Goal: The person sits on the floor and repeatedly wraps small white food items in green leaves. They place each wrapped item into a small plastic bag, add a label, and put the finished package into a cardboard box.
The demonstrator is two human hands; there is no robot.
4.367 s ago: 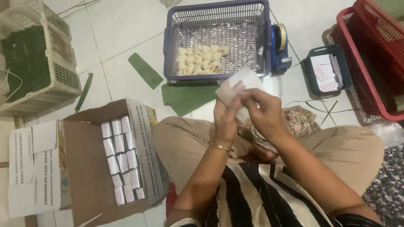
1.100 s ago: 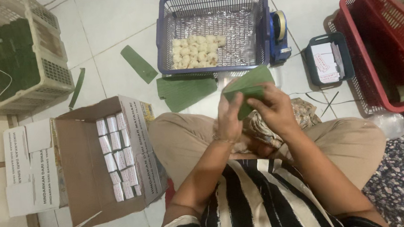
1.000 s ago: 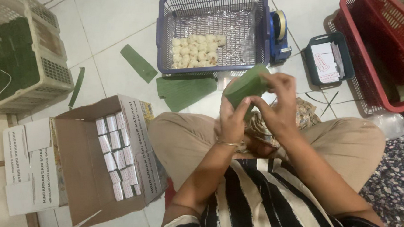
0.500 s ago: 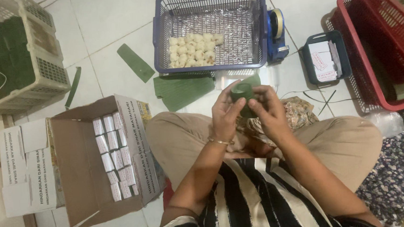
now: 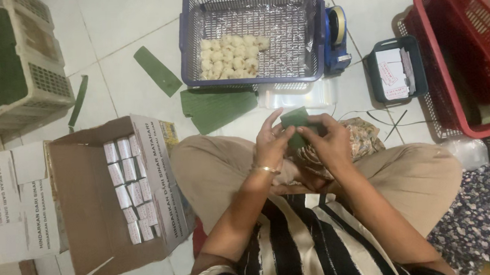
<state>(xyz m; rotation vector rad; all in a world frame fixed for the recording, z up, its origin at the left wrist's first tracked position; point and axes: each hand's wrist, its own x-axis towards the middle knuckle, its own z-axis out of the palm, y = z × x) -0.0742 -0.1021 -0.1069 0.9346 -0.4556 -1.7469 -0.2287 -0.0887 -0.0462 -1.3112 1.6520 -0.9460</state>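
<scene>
Both my hands hold a small packet wrapped in green banana leaf above my lap. My left hand grips its left side, with a gold bracelet on the wrist. My right hand pinches its right edge and folds over it. Beyond them on the tiled floor lie flat green leaf pieces and a stack of clear plastic sheets. A blue wire basket lined with foil holds several pale round food balls.
An open cardboard box at my left holds rows of small white-labelled packs. A cream crate with green leaves stands at the far left. A tape dispenser, a small dark tray of labels and red baskets are at the right.
A wide leaf sheet held up a second ago is now folded down into a small tight packet between both hands, and the hands have dropped a little closer to my lap.
</scene>
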